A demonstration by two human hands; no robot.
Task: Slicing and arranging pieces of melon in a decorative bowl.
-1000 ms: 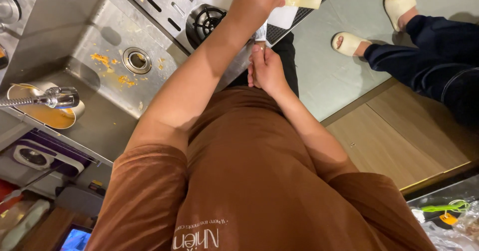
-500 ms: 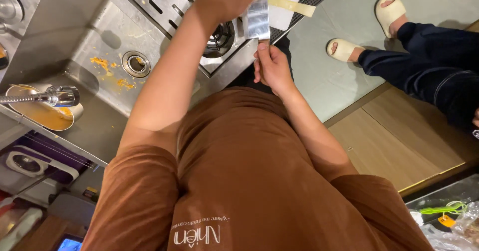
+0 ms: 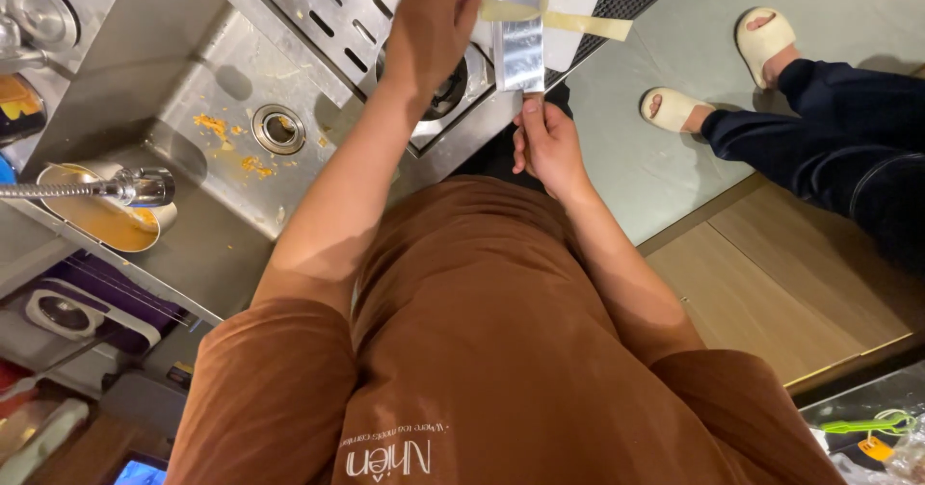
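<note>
Steel cleaver [image 3: 520, 53] (heavy, stiff, sharp-edged): handle gripped by right hand [image 3: 547, 143], left hand [image 3: 434, 25] pressing fingers on its blade; best held by the handle.

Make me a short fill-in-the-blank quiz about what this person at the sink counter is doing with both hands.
1. The right hand grips the handle of a broad steel ____.
2. The left hand presses on pale yellow strips lying on a white ____.
3. Orange food scraps lie around the drain of the steel ____.
4. The other person nearby wears cream-coloured ____.

Missing words: cleaver; cutting board; sink; slippers
</note>
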